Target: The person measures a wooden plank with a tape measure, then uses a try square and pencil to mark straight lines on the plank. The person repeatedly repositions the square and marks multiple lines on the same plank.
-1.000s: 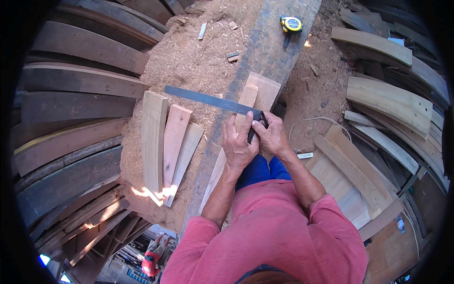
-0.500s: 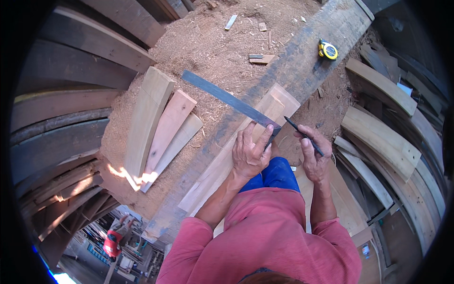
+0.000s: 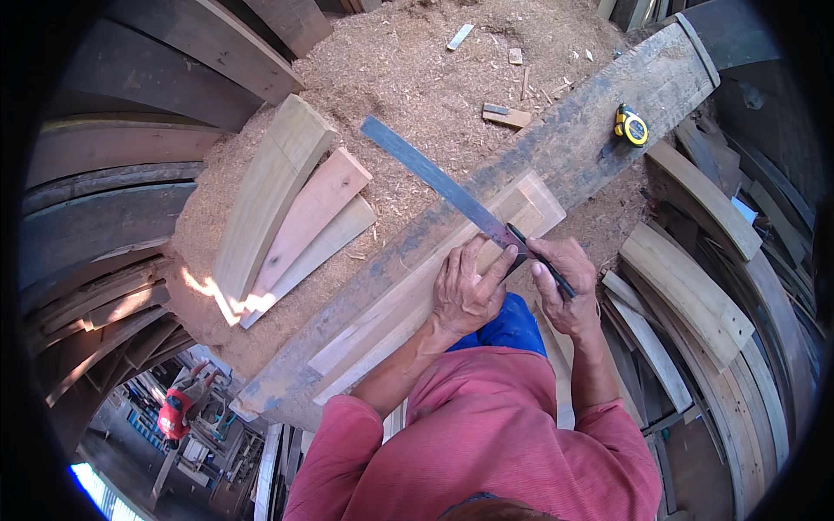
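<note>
A try square lies across a pale wooden board [image 3: 387, 314], its long metal blade [image 3: 426, 171] reaching away to the far left. My left hand [image 3: 469, 291] grips the dark stock of the square, thumb on top, and presses it against the board's near edge. In my right hand [image 3: 566, 282] is a slim black pencil [image 3: 546, 264]. Its point meets the blade's right edge near the stock, or comes very close; I cannot tell if it touches wood. A second pale strip lies alongside the board, partly hidden by my left hand.
The boards rest on a thick worn plank [image 3: 599, 113] bearing a yellow tape measure [image 3: 632, 126]. Several loose boards [image 3: 300, 227] lie on sawdust at left. More timber [image 3: 686, 282] is stacked at right. A person in red [image 3: 175, 412] is at the far lower left.
My right hand has moved left, bringing the pencil's point to the square's blade. The square stays across the board in my left hand. The whole view has shifted slightly.
</note>
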Motion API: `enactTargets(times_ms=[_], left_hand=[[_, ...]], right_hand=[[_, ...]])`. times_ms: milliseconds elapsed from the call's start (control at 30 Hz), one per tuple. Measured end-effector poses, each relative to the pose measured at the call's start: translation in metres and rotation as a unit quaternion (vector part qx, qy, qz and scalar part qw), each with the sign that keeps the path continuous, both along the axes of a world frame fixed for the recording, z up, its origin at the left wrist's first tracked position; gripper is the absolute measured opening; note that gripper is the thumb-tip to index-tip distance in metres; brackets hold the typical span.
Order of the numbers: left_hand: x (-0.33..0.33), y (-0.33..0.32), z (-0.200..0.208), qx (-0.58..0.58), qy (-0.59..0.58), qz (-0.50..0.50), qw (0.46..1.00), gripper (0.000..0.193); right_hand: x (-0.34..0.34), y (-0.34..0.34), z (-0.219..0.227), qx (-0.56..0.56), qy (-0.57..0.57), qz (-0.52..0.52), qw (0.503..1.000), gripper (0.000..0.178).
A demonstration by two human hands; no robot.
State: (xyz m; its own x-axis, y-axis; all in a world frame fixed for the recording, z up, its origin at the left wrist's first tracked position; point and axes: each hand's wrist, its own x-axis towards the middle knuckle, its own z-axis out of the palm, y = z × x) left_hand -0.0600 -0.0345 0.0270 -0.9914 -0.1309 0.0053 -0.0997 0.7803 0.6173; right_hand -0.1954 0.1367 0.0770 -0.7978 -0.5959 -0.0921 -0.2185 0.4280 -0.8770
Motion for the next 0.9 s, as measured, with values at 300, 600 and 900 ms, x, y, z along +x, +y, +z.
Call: enactTargets(times_ms=[300, 600, 900], left_hand=[[-0.004, 0.000, 0.004, 0.005, -0.001, 0.003, 1.000, 0.067], [-0.003, 0.001, -0.001, 0.007, 0.014, -0.002, 1.000, 0.070], [-0.001, 0.000, -0.004, 0.011, 0.002, -0.012, 1.000, 0.071]], right_hand=[[-0.002, 0.010, 0.012, -0.019, 0.023, 0.027, 0.999, 0.025], [-0.004, 0.008, 0.012, 0.009, 0.040, 0.035, 0.999, 0.020], [0.005, 0.017, 0.005, 0.005, 0.044, 0.017, 0.999, 0.017]])
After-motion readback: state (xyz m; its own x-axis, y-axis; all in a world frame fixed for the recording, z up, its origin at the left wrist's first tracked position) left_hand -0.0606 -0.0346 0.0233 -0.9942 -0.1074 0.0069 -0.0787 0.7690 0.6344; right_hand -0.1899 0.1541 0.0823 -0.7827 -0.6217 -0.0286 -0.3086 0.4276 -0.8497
